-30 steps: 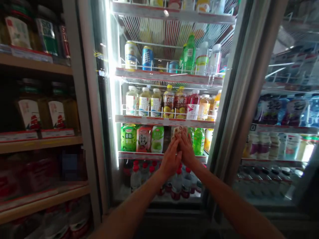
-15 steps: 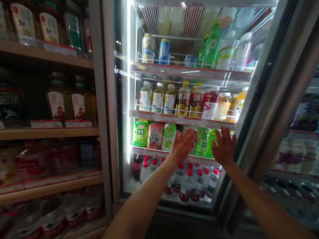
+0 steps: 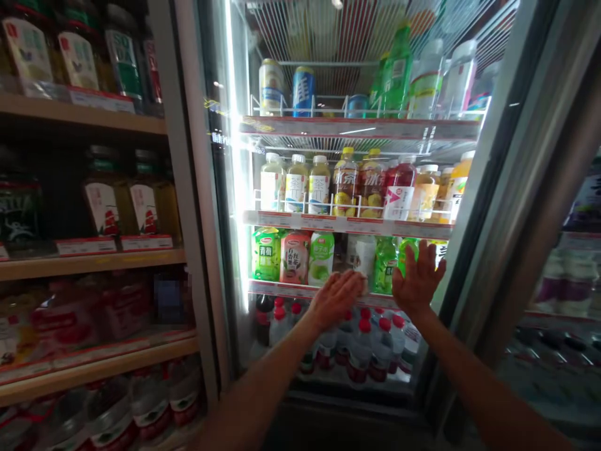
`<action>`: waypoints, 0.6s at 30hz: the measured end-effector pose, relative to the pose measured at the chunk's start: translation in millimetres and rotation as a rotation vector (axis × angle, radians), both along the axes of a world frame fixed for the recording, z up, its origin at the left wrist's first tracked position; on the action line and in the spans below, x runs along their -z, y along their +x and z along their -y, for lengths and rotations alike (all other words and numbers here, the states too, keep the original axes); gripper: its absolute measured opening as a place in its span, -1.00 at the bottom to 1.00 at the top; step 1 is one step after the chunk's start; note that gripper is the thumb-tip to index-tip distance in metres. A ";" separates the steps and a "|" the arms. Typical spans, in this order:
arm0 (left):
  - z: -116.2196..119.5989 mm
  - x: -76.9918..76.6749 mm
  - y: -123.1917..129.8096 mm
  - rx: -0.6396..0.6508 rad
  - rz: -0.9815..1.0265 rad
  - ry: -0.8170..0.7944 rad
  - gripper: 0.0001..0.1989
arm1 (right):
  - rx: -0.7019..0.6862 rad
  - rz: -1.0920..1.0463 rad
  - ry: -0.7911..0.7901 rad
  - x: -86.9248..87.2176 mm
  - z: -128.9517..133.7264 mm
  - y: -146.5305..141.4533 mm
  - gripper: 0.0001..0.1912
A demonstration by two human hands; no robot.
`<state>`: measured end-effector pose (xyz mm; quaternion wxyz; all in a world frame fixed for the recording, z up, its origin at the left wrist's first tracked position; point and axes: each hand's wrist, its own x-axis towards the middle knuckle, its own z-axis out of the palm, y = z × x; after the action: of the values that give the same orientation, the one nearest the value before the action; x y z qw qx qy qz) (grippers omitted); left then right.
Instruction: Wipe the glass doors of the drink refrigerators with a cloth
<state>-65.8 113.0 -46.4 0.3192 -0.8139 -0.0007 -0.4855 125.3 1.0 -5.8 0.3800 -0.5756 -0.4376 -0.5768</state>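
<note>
My left hand (image 3: pixel 338 299) is in front of the lit cooler's glass, its fingers pressed together and slightly curled. A small pale patch shows at its fingertips; I cannot make out what it is. To its right, my right hand (image 3: pixel 419 279) is raised with fingers spread, nothing in it, before the green bottles (image 3: pixel 387 266). Whether it touches the glass I cannot tell. Behind the hands, the cooler's lower shelf edge (image 3: pixel 282 289) runs under a pink-labelled bottle (image 3: pixel 295 258) and a pale bottle (image 3: pixel 364 255).
Wooden shelves (image 3: pixel 94 255) with bottles stand at the left. A metal door frame (image 3: pixel 507 250) slants down at the right, with another cooler's bottles (image 3: pixel 554 282) beyond it. Red-capped bottles (image 3: pixel 361 351) fill the cooler's bottom. Cans (image 3: pixel 304 91) and bottles line the upper shelves.
My left hand has moved down and slightly left, and its fingers look closer together. My right hand stays raised and spread, slightly left of before. The view has shifted a little.
</note>
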 end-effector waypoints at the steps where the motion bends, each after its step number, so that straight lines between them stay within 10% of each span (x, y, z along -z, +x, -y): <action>1: -9.9 -3.1 -15.2 -0.034 0.067 -0.051 -0.59 | -0.001 0.007 0.001 0.1 0.4 0.5 -0.36; 7: -59.4 -39.8 -93.3 -0.213 0.831 -0.346 -0.52 | 0.004 -0.048 -0.005 0.0 0.1 -3.2 -0.39; 13: -15.4 -1.0 -21.9 -0.010 0.171 -0.142 -0.53 | 0.003 -0.045 0.001 1.5 0.4 -3.2 -0.40; 18: -48.4 5.7 -77.7 -0.069 0.218 -0.227 -0.58 | 0.003 -0.027 -0.016 3.5 2.0 -0.5 -0.40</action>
<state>-143.5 161.5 -52.1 0.2397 -0.7866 -0.1184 -0.5566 124.7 -1.0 -9.2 0.3806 -0.5868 -0.4363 -0.5661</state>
